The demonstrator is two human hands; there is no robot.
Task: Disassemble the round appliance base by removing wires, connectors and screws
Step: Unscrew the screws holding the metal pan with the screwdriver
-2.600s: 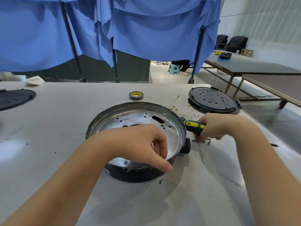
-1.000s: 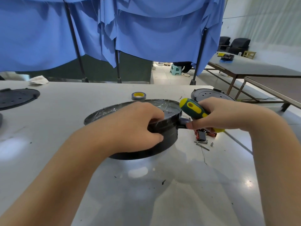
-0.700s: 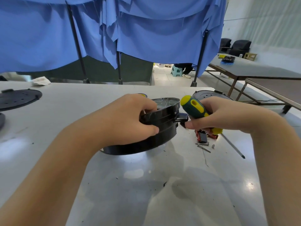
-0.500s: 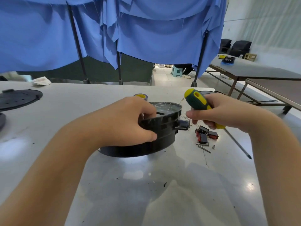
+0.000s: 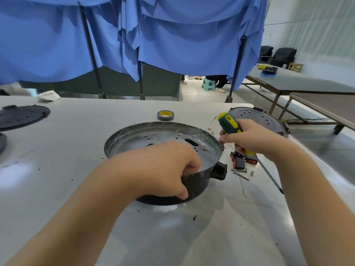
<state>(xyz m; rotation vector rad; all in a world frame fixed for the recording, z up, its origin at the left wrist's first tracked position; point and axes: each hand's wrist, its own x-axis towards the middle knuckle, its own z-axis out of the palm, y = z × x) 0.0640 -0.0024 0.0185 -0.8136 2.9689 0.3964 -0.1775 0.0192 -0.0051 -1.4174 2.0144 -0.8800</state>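
The round appliance base (image 5: 163, 135), black outside with a perforated metal inside, lies on the white table with its open side up. My left hand (image 5: 161, 169) grips its near rim, fingers curled over the edge. A black socket stub (image 5: 219, 170) sticks out on its right side. My right hand (image 5: 249, 139) holds a green and yellow screwdriver (image 5: 229, 122) to the right of the base, handle up, shaft (image 5: 269, 176) slanting down to the table. Red and black connectors (image 5: 240, 162), loose screws (image 5: 241, 172) and thin wires (image 5: 213, 130) lie under that hand.
A roll of tape (image 5: 165, 115) sits behind the base. A black round cover (image 5: 259, 120) lies at the back right, another black cover (image 5: 21, 116) at the far left. Blue curtains hang behind the table. Other tables stand to the right.
The base, which was lifted and tilted on edge, is back down flat with its open side up. My right hand has moved a little away from its socket with the screwdriver.
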